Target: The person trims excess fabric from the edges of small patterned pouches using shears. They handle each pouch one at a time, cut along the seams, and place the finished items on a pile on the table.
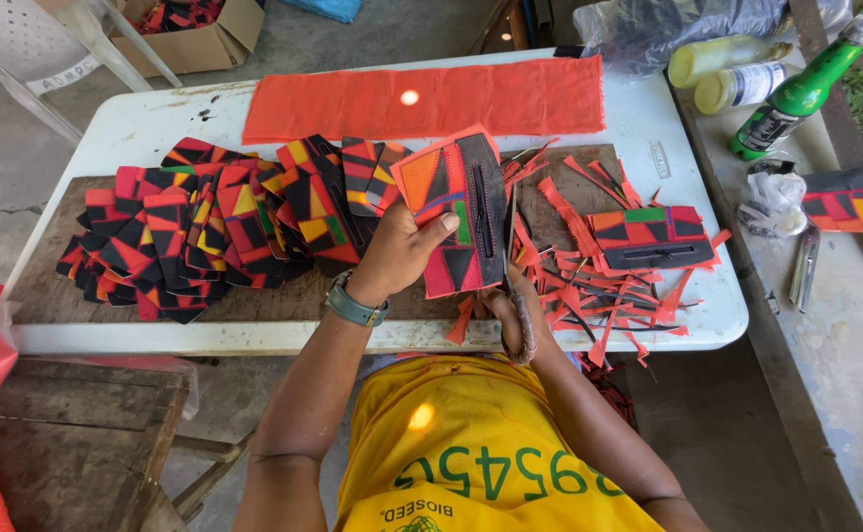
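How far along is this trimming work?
Done, it seems: a big fanned pile of patchwork pieces left of the hands, with orange offcuts strewn on the right. In hand: the left hand holds one patchwork piece while the right hand works scissors. Left: at least one piece among the scraps.
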